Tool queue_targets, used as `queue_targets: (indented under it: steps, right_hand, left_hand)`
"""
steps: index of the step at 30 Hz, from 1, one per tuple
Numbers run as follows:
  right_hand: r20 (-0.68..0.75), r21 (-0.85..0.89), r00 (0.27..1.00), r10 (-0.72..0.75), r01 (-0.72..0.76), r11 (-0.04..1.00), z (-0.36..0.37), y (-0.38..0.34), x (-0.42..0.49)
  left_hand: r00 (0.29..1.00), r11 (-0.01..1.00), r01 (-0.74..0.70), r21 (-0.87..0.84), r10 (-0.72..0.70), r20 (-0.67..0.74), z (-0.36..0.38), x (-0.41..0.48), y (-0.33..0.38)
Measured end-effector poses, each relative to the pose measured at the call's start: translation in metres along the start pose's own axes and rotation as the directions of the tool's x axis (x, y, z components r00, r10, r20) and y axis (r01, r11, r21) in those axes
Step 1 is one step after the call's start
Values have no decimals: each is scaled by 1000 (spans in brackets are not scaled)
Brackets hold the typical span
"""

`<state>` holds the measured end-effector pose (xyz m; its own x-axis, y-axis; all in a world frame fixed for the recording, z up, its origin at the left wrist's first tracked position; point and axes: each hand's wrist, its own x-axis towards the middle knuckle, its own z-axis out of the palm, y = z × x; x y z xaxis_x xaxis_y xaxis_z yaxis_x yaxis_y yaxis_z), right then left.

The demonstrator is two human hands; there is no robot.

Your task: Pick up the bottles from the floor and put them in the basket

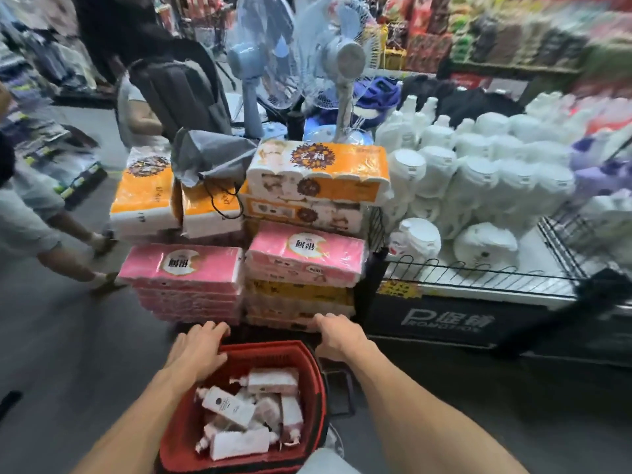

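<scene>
Bottles (239,413) lie in a heap inside the red basket (309,398) at the bottom middle of the frame. They are white and pale pink, and they point every which way, some flat, some leaning. No bottle shows on the grey floor (68,354) around the basket, so the job looks close to done, or the rest are out of sight. The left hand (198,350) rests on the far left rim of the basket, fingers spread and curled over the edge. It holds no bottle. The right hand (338,336) is just past the far right corner of the basket, fingers bent down. It looks like it rests on the rim or a handle there, but the grip itself is hidden, so I cannot tell. Both hands sit above the bottles in the frame, with the bottles back toward the body between the two arms. The left hand is the nearer one to the heap. Past the hands stand stacks of pink and orange tissue packs (246,234). White rolls (478,179) fill a shelf on the right. Two fans (301,56) stand at the top middle.
</scene>
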<state>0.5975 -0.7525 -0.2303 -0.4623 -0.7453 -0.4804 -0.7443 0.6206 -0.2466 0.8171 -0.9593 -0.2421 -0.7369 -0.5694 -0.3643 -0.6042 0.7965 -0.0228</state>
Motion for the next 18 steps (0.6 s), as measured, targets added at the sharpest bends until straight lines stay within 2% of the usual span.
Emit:
queue_targets:
  steps: [7,13,18]
  right_hand:
    - [-24,122,974,224,-219,968,1,66,-52]
    - [-12,256,905,426,-409,876,-4,143,-121]
    - [-17,343,824,566,-527,778,-7,211,-189]
  left_hand:
    - [966,963,-256,82,258,-24,-31,39,81]
    - [875,867,-473,155,483,-29,-46,56,186]
    - [787,782,-600,169,615,-53,-58,57,287]
